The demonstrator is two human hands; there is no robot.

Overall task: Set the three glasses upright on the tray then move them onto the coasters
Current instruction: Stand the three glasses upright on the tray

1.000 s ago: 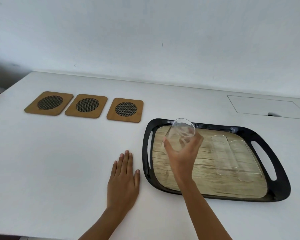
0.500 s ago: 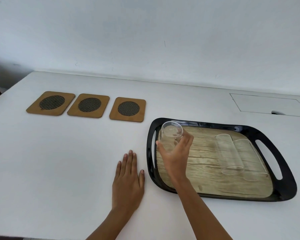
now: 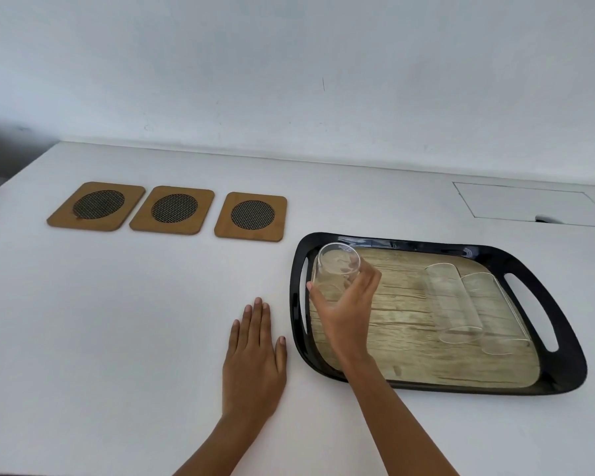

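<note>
My right hand grips a clear glass, nearly upright with its mouth up, over the left end of the black tray with a wood-look floor. Whether its base touches the tray is hidden by my fingers. Two more clear glasses lie on their sides, touching, on the tray's right half: one and another to its right. My left hand rests flat, palm down, on the white table just left of the tray. Three wooden coasters with dark mesh circles sit in a row at the far left: left, middle, right.
The white table meets a pale wall at the back. A flush rectangular cover plate with a small notch is set in the table behind the tray. The table's left corner falls away at the far left.
My right hand has carried the glass left and lower, from above the tray's middle-left to its left end, and turned it more upright. The left hand has stayed flat.
</note>
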